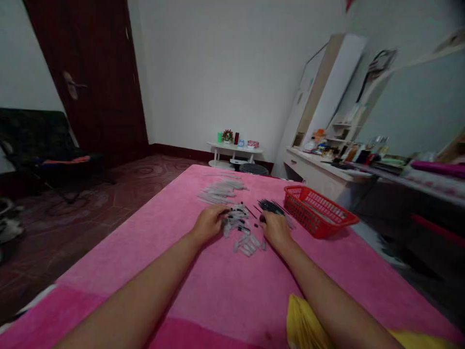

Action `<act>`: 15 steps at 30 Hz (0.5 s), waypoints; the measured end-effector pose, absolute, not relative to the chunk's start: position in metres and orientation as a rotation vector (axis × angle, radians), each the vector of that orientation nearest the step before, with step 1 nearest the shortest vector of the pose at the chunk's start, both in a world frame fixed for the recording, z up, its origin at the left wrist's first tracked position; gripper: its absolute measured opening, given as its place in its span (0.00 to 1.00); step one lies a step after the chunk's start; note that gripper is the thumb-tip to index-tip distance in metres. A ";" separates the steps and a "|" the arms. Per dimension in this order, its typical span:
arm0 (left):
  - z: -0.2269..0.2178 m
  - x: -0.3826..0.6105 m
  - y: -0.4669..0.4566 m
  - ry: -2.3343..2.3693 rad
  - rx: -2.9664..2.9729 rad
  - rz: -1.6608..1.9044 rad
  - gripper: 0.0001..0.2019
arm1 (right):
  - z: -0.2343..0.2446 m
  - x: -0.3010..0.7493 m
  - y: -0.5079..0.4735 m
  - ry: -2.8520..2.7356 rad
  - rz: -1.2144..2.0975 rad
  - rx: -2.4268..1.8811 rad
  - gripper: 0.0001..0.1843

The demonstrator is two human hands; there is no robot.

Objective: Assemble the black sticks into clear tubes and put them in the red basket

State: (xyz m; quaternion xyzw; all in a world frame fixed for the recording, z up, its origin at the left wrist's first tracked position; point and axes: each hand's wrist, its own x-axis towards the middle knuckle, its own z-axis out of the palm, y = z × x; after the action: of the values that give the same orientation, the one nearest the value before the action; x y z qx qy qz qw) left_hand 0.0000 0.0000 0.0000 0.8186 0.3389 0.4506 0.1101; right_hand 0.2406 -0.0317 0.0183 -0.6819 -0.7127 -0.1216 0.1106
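My left hand (210, 222) rests at the left side of a pile of clear pen caps with small black pieces (238, 215). Its fingers curl in at the pile's edge, and what they hold, if anything, is hidden. My right hand (276, 229) is closed, with a small dark piece at its fingertips. Just beyond it lies a bunch of thin black sticks like pen refills (271, 206). Several clear caps (247, 245) lie between my hands, nearer to me. Farther off, many clear pen barrels (221, 189) are spread in a loose heap.
A red plastic basket (316, 213) stands on the right of the pink cloth (232, 291) covering the table. Yellow fabric (305, 325) lies beneath my right forearm. Beyond are a low white shelf (236, 147), a cluttered dressing table (319, 165) and a folding chair (47, 150).
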 end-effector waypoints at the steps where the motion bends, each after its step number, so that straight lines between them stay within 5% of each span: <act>1: 0.000 0.000 0.000 0.992 2.407 1.323 0.11 | 0.017 0.241 -0.032 -2.089 -0.348 -2.032 0.10; 15: -0.001 -0.009 0.008 1.269 2.352 1.354 0.11 | 0.030 0.257 -0.032 -2.016 -0.153 -1.574 0.09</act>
State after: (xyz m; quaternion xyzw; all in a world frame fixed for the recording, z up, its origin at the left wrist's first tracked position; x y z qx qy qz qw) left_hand -0.0092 0.0078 -0.0007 0.7829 0.4226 0.4508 0.0726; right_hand 0.2568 -0.0321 0.0296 -0.5889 -0.7539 -0.0571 0.2856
